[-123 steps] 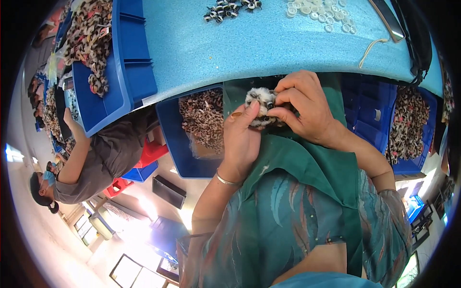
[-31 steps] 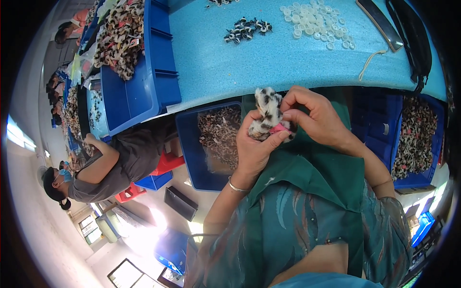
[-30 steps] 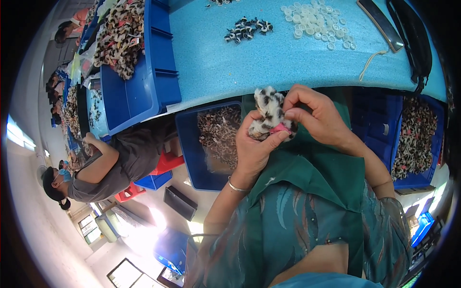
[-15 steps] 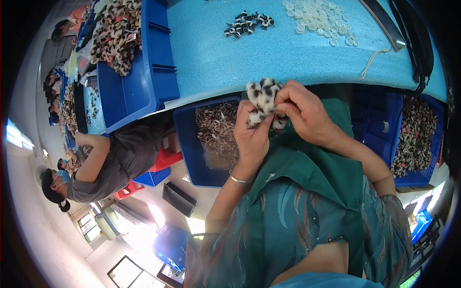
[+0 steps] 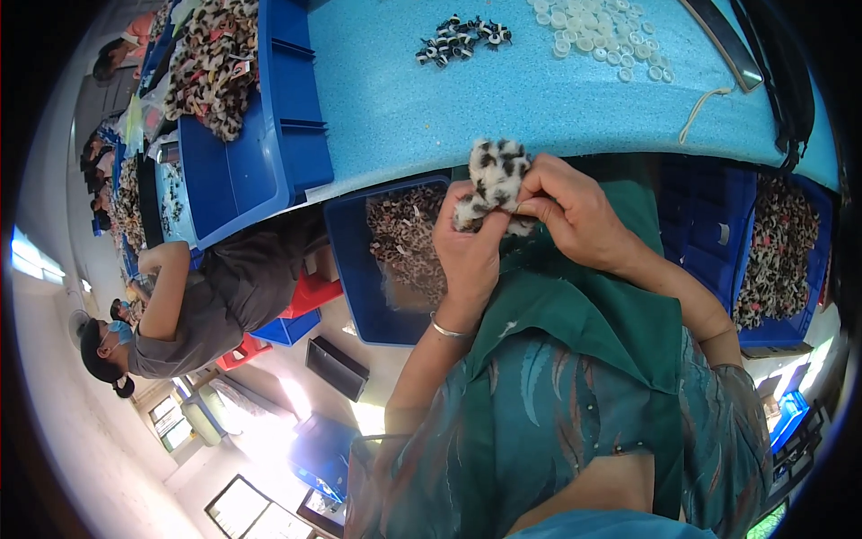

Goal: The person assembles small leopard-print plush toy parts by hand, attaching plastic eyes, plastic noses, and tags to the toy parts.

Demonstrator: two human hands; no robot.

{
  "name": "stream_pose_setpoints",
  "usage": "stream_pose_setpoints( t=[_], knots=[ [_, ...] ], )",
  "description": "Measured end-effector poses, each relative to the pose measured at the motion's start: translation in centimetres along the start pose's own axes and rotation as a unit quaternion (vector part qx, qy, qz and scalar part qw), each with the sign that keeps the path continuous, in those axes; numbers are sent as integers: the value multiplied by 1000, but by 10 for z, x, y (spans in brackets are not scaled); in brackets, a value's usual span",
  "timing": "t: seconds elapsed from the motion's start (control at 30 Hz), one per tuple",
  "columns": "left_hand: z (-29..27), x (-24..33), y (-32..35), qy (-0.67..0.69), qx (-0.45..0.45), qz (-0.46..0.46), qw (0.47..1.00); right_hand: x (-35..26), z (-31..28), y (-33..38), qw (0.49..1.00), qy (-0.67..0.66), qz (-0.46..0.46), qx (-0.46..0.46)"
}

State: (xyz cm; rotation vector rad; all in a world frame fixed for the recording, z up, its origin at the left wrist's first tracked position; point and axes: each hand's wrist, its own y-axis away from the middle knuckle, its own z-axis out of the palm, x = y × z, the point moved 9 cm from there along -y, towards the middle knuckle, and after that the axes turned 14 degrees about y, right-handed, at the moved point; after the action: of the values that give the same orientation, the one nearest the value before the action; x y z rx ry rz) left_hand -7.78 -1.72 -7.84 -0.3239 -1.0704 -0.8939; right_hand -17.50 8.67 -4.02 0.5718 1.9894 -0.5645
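A small leopard-spotted plush fabric piece (image 5: 492, 180) is pinched closed between the left hand (image 5: 467, 247) and right hand (image 5: 575, 211), unfinished, while spotted pieces (image 5: 462, 40) lie on the blue desk (image 5: 539, 99).

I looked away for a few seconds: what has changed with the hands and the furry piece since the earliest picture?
Both hands, left hand and right hand, still pinch the leopard-print plush piece, now unfolded taller between the fingers. The view shifted slightly. The blue table and blue bins stayed put.
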Motion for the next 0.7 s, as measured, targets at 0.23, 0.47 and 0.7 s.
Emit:
stream_pose_setpoints(
  t=[0.23, 0.47, 0.7],
  knots=[
    [-7, 3, -13, -121, 12, 61, 991, -16, 10, 1, 991, 94, -96, 17],
    [0, -12, -2, 92, -22, -113, 989, -10, -9, 2, 988, 123, -90, 27],
    [1, 4, -11, -113, -46, 44, 992, -19, -7, -1, 982, 124, -137, 38]
  ],
)
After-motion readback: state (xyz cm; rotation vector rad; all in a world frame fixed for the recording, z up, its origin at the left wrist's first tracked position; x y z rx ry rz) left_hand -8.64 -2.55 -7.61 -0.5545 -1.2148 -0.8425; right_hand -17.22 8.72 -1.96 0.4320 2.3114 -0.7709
